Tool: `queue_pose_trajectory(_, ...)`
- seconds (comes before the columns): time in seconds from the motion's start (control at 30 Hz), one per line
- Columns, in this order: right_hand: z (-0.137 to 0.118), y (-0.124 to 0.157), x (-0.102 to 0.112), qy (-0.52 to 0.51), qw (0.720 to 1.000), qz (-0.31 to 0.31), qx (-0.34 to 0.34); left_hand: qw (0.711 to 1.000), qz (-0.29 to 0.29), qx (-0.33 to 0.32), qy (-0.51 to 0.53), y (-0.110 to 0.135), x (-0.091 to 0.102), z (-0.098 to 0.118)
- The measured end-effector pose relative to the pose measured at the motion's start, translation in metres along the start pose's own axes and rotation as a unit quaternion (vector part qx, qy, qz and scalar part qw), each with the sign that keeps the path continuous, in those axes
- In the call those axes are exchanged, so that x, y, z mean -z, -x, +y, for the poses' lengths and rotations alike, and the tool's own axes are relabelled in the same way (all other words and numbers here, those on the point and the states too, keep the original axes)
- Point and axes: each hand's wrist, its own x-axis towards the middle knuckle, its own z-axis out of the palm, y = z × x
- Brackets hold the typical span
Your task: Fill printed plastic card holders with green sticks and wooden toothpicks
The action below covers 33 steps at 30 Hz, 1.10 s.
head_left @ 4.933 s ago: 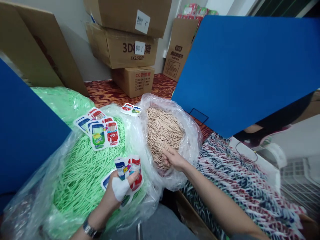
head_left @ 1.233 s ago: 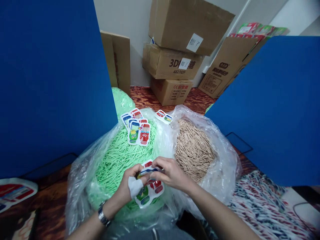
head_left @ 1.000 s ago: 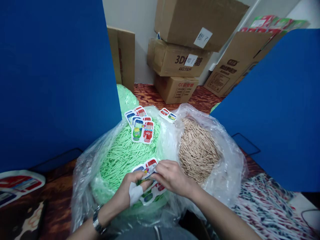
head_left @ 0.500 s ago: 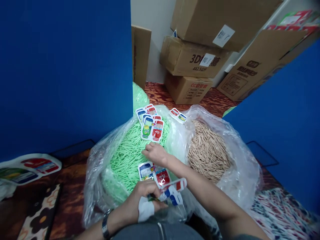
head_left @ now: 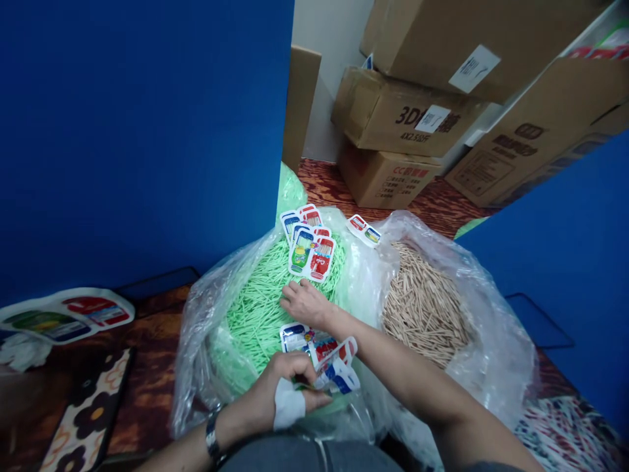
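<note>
My left hand (head_left: 287, 387), with a white wrap at the thumb and a band at the wrist, is closed on several printed candy pouches (head_left: 339, 373). Their fronts show a blue-and-green can and a red can, and they fan out past the fingers. My right hand (head_left: 307, 303) lies on the heap of thin green candy sticks (head_left: 255, 308), its fingers curled down into them. An open clear bag (head_left: 196, 373) surrounds the heap. More printed pouches (head_left: 312, 252) rest on the green sticks just beyond my right hand.
A second clear bag of thin brown sticks (head_left: 422, 308) stands at right, with one pouch (head_left: 364, 229) between the bags. Blue panels (head_left: 142, 131) flank both sides. Cardboard boxes (head_left: 407, 118) are stacked behind. A flower-patterned phone case (head_left: 88, 413) and another large pouch (head_left: 69, 316) lie left.
The view has shifted, so the scene sits further right. The right-hand fingers have spread a little on the green sticks. My left hand keeps its hold, and the pouches in it have tilted slightly.
</note>
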Motion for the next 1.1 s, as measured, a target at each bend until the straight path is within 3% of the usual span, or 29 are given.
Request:
queue_pose_trajectory(0.3, 0.008, 0.0, -0.016, -0.055, 0.998, 0.01, -0.001, 1.0, 0.009, 0.005, 0.005, 0.001, 0.004, 0.005)
queue_pose_trajectory(0.4, 0.011, 0.003, -0.016, -0.154, 0.987, 0.046, -0.018, 1.0, 0.005, -0.001, 0.008, 0.001, 0.004, 0.005)
queue_pose_trajectory(0.47, 0.013, 0.005, -0.012, -0.26, 0.961, 0.086, -0.041, 1.0, 0.0, -0.004, 0.018, 0.0, 0.003, 0.006)
queue_pose_trajectory(0.53, 0.015, 0.006, -0.006, -0.39, 0.908, 0.128, -0.08, 0.999, -0.006, -0.006, 0.032, -0.002, 0.002, 0.008)
queue_pose_trajectory(0.6, 0.017, 0.006, 0.002, -0.528, 0.822, 0.171, -0.128, 0.999, -0.008, -0.005, 0.044, -0.004, 0.002, 0.012)
queue_pose_trajectory(0.63, 0.018, 0.005, 0.006, -0.597, 0.764, 0.192, -0.153, 0.999, -0.008, -0.004, 0.046, -0.005, 0.002, 0.015)
queue_pose_trajectory(0.77, 0.025, 0.005, 0.016, -0.801, 0.488, 0.256, -0.234, 0.999, 0.001, 0.011, 0.042, -0.01, 0.001, 0.025)
queue_pose_trajectory(0.83, 0.03, 0.008, 0.021, -0.846, 0.396, 0.26, -0.243, 0.999, 0.011, 0.017, 0.047, -0.013, -0.001, 0.025)
queue_pose_trajectory(0.93, 0.036, 0.017, 0.029, -0.87, 0.337, 0.261, -0.246, 0.998, 0.031, 0.008, 0.046, -0.019, -0.002, 0.012)
queue_pose_trajectory(1.1, 0.042, 0.037, 0.051, -0.851, 0.318, 0.324, -0.265, 0.997, 0.071, 0.012, 0.006, -0.028, 0.006, -0.021)
